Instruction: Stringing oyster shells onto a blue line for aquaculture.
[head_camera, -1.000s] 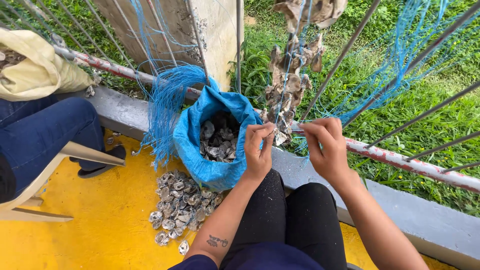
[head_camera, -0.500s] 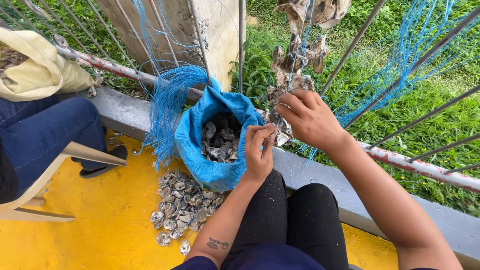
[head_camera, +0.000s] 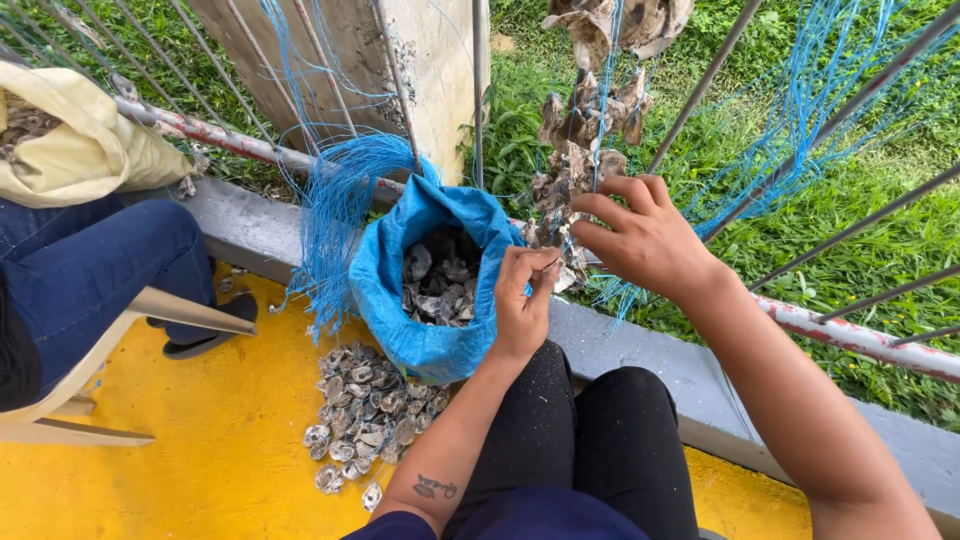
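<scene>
Head view. Left hand (head_camera: 520, 305) raised over the knees, thumb and fingertips pinched together on something small and thin, too small to identify; possibly blue line. Right hand (head_camera: 645, 240) just right of and slightly above that pinch, fingers curled and closed onto the hanging string of grey-brown oyster shells threaded on blue cord (head_camera: 580, 150), gripping its lower end. String runs up from the right-hand grip, against the slanted metal railing bars (head_camera: 700, 90). Hands near each other, not touching.

Just left of and below the left-hand pinch: open blue woven plastic sack (head_camera: 395, 290) full of grey loose shells (head_camera: 440, 285), standing against the grey concrete kerb (head_camera: 640, 350). Bundle of loose blue nylon strands (head_camera: 335, 215) draped from the rail, left of the sack. Further below-left of the grip: pile of pale flat shells (head_camera: 365, 415) on the yellow painted floor (head_camera: 200, 440). Far left: another person's leg in blue jeans (head_camera: 90, 270), seated on a pale chair; cream cloth sack (head_camera: 85, 145) above it. Green grass (head_camera: 880, 220) beyond the railing, right of the grip.
</scene>
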